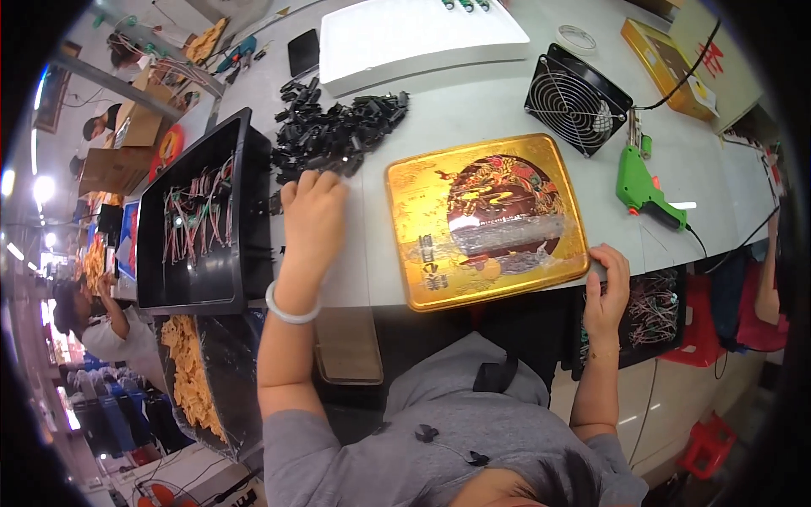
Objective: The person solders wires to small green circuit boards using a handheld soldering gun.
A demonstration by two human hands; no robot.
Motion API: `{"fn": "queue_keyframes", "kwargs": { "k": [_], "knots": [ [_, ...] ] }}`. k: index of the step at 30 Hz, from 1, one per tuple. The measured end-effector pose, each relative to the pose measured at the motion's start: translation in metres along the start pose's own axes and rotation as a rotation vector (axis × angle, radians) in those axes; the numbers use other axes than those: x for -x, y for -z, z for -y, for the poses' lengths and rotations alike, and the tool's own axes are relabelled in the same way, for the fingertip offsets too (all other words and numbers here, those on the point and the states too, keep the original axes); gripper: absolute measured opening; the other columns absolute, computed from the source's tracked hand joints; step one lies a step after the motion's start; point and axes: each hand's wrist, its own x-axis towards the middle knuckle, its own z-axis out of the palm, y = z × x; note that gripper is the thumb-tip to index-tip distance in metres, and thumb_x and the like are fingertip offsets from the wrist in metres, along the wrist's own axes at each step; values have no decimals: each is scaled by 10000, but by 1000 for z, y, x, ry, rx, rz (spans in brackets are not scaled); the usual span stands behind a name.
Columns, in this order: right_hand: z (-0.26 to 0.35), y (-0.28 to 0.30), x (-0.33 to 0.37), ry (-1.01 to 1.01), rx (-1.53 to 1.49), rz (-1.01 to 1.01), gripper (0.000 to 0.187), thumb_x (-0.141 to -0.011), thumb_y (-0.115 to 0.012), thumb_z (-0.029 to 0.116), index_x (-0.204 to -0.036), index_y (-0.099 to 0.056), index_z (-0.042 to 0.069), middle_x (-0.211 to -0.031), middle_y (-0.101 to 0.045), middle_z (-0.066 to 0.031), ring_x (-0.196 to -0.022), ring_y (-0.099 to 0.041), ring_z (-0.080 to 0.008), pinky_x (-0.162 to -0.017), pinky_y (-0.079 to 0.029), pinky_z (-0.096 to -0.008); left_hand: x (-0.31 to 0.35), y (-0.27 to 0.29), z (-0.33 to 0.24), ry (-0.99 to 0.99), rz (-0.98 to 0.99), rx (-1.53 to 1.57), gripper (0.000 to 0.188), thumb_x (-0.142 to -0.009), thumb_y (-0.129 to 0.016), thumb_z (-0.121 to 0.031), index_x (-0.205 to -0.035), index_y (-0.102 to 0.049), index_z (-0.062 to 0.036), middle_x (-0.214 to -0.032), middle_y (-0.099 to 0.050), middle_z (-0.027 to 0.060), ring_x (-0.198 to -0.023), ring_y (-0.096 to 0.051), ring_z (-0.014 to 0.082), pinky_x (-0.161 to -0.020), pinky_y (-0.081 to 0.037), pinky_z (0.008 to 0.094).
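My left hand (316,218) reaches to the near edge of a heap of small black plastic parts (338,127). Its fingers bend downward, and the fingertips are hidden, so what they hold does not show. A white bangle (291,314) circles that wrist. In front of me lies a golden rectangular tin lid (422,203) with a dark round picture and a strip of clear tape across it. Beside the lid's near right corner rests my right hand (608,291), its thumb apart from the fingers and nothing seen in it.
On the left stands a black bin (258,194) with wired parts. A white foam tray (422,42) and phone (304,53) lie at the back. A fan (579,100) and green glue gun (638,182) sit right, above a low crate of wired parts (650,313). Several people are farther left.
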Motion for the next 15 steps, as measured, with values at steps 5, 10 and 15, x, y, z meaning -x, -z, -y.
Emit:
{"fn": "queue_keyframes", "kwargs": {
  "k": [5,10,15],
  "knots": [
    [-3,-6,1,-13,-22,-43,297,-867,-465,259,-1003,-543,7,-1046,-547,-150,-1025,-493,-303,-919,-332,-363,5,-10,8,-19,-46,137,97,-655,-582,-38,-740,-614,-70,-777,-570,16,-797,-529,185,-712,-366,315],
    [-3,-9,1,-42,-2,-61,332,-876,-439,277,-1033,-541,3,-1070,-546,-162,-1037,-486,-294,-933,-309,-358,3,-4,-34,458,27,1336,51,-759,-582,5,-807,-601,3,-831,-632,51,-716,-598,109,-659,-458,235],
    [-1,-9,1,-62,-37,-60,343,-879,-430,289,-1031,-542,2,-1070,-548,-156,-1041,-485,-291,-936,-305,-358,-5,-18,-48,589,231,1350,101,-755,-621,-53,-845,-605,-10,-816,-635,71,-714,-594,127,-655,-457,262]
  ]
}}
